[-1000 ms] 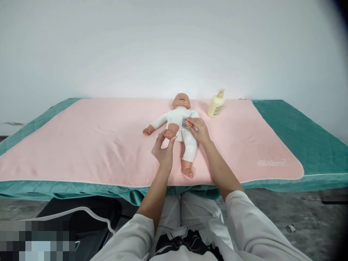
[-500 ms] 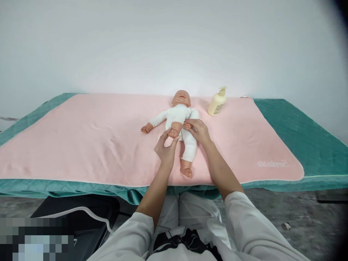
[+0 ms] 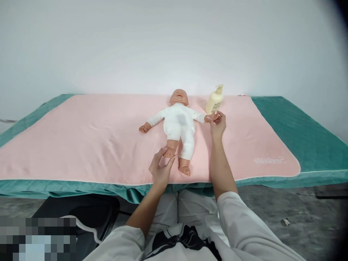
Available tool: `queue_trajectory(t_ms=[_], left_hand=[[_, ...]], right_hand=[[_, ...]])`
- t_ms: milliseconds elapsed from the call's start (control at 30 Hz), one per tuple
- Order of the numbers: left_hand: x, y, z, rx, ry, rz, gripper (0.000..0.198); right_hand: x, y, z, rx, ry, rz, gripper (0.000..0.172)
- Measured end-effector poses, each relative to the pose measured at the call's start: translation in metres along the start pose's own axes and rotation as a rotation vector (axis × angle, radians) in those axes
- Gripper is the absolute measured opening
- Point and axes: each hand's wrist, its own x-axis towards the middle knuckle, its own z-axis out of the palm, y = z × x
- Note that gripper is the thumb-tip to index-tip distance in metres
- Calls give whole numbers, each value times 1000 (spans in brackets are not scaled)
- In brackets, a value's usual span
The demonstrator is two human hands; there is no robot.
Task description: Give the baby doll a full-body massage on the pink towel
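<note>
A baby doll point(image 3: 178, 117) in a white cloth body lies on its back on a pink mat point(image 3: 122, 137), head toward the wall. My left hand point(image 3: 161, 167) grips the doll's foot on the left side between thumb and fingers. Out to the right, my right hand point(image 3: 218, 125) is closed around the doll's hand, with that arm stretched sideways. The doll's other arm and other leg rest on the mat, untouched. Just behind my right hand stands a pale yellow pump bottle point(image 3: 214, 101), upright.
The mat lies over a green quilted cover point(image 3: 304, 134) on a table against a white wall point(image 3: 174, 43). Below the front edge at left sit a black object point(image 3: 89, 210) and a white cable point(image 3: 87, 227). A small scrap point(image 3: 285, 222) lies on the floor.
The doll's arm has swung outward to the right with my right hand, away from the body. My left hand has come down toward me, and the raised leg is now straightened.
</note>
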Motion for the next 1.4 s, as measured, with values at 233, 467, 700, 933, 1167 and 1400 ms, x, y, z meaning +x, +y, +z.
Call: queue_trajectory(t_ms=[233, 467, 700, 933, 1167, 1400], left_hand=[[-21, -5, -36, 54, 5, 207, 42], [-44, -26, -54, 206, -7, 295, 42], [-53, -35, -58, 242, -27, 214, 40], [-51, -34, -58, 259, 5, 159, 36], [-33, -25, -39, 133, 22, 125, 43], [-3, -8, -14, 54, 27, 56, 45]], right_hand=[[8, 13, -26, -138, -90, 206, 54], [7, 29, -41, -298, -114, 308, 46], [8, 36, -41, -402, -81, 214, 36], [7, 31, -33, -232, -94, 234, 53], [-10, 24, 5, 31, -28, -132, 65], [-40, 1, 30, 130, -114, -403, 39]])
